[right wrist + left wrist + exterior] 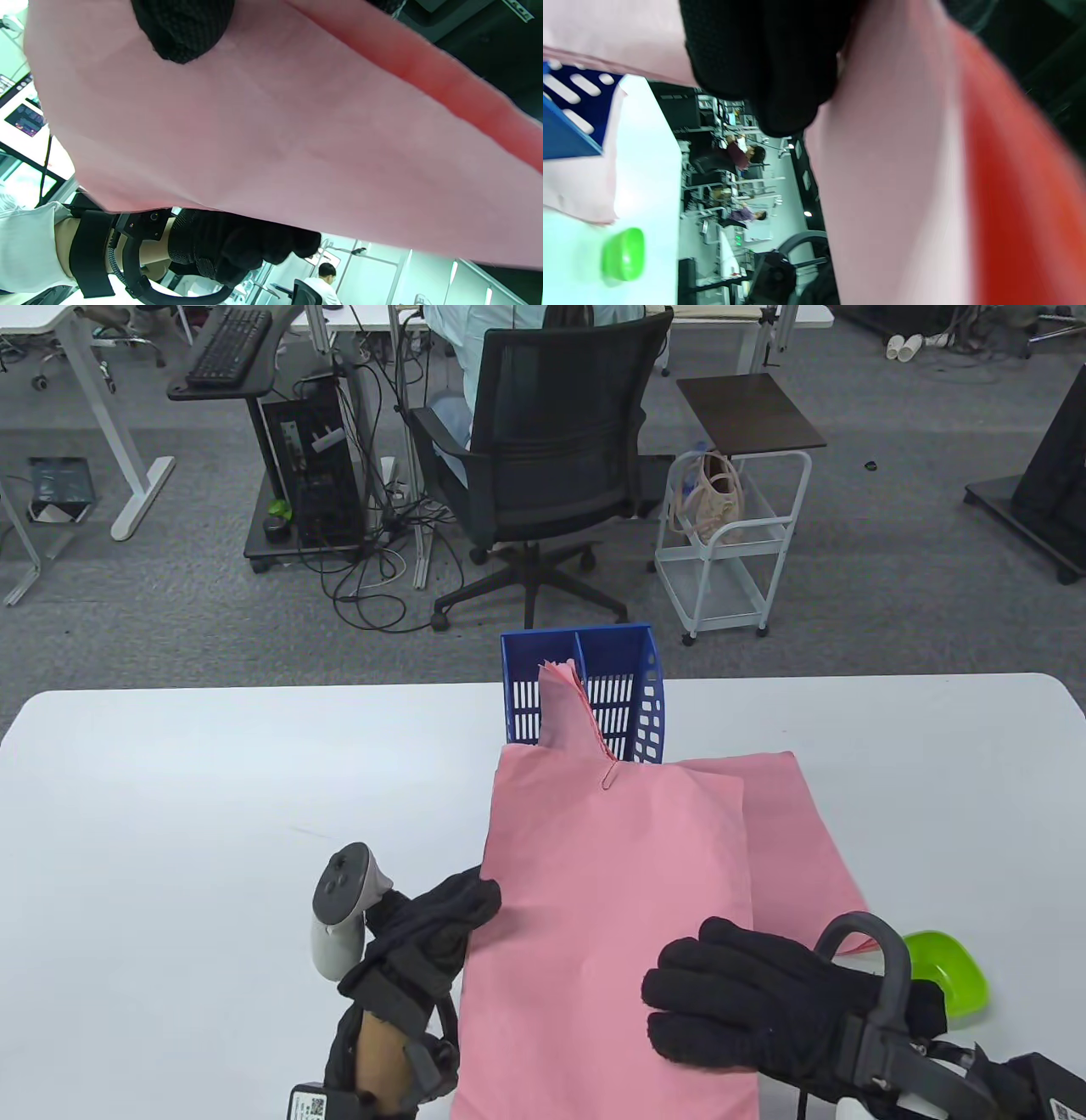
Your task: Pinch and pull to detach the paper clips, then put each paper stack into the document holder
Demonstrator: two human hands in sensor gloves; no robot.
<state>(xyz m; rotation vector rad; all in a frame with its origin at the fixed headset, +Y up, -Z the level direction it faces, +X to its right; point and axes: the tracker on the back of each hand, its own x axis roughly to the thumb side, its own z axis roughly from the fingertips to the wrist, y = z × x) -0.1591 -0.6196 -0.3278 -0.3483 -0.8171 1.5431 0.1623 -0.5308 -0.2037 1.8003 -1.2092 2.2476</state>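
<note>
A pink paper stack [611,899] is lifted off the white table [212,814], held at both sides. My left hand [471,903] grips its left edge. My right hand [679,997] holds its lower right part, fingers curled over the top and a fingertip [182,29] underneath. A metal paper clip [609,774] sits on the stack's far edge. Behind it stands the blue document holder [628,678], with pink sheets [560,704] upright in its left compartment. A second pink stack [797,831] lies flat under the held one, to the right.
A green dish [954,976] sits near the table's front right, beside my right wrist, and shows as the green dish [623,254] in the left wrist view. Beyond the table are an office chair [551,475] and a white cart [730,551].
</note>
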